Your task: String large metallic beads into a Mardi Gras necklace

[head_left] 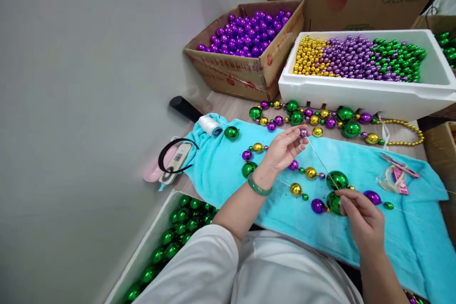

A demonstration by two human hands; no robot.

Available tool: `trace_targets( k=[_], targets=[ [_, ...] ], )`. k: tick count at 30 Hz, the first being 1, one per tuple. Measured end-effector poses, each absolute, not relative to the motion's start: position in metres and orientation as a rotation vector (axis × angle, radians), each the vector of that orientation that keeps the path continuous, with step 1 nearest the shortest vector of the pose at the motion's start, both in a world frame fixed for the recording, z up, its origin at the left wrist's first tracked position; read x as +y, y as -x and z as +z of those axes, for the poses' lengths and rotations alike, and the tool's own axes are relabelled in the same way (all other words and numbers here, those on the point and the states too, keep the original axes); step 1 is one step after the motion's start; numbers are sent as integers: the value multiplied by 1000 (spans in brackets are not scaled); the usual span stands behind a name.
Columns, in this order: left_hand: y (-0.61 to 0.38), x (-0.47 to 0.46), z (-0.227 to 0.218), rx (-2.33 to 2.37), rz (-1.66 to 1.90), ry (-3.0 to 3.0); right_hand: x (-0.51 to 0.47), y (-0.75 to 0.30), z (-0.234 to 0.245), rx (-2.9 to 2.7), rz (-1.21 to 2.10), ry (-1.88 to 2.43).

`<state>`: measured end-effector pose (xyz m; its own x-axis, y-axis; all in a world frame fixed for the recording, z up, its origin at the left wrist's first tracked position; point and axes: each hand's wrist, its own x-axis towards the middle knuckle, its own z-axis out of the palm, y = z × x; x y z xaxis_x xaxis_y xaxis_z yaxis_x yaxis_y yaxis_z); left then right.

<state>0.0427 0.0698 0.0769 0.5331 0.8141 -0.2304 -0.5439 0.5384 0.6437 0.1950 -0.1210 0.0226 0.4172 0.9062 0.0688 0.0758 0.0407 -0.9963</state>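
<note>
My left hand [283,149], with a green bangle [259,186] on its wrist, pinches a small purple bead [303,132] at its fingertips. My right hand [361,218] pinches the lower end of a long thin needle [322,162] that slants up to that bead. Under both hands, a partly strung chain of green, gold and purple beads [313,173] lies on a turquoise towel [356,166]. A large green bead [337,180] sits just above my right fingers.
A finished bead string [320,121] lies beyond the towel. A white foam box [363,90] holds gold, purple and green beads; a cardboard box [245,64] holds purple balls. A tray of green balls [178,228] stands lower left. A thread spool [210,125] and scissors [397,164] are nearby.
</note>
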Motion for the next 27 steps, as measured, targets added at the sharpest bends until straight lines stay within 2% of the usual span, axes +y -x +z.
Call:
trace_targets(
  k=[19,27],
  targets=[
    [-40,68,81,628,951,-514,-122,-192,22,-964,834,1438],
    [-49,70,76,638,869,-1073,-116,-196,18,-934,806,1455]
  ],
)
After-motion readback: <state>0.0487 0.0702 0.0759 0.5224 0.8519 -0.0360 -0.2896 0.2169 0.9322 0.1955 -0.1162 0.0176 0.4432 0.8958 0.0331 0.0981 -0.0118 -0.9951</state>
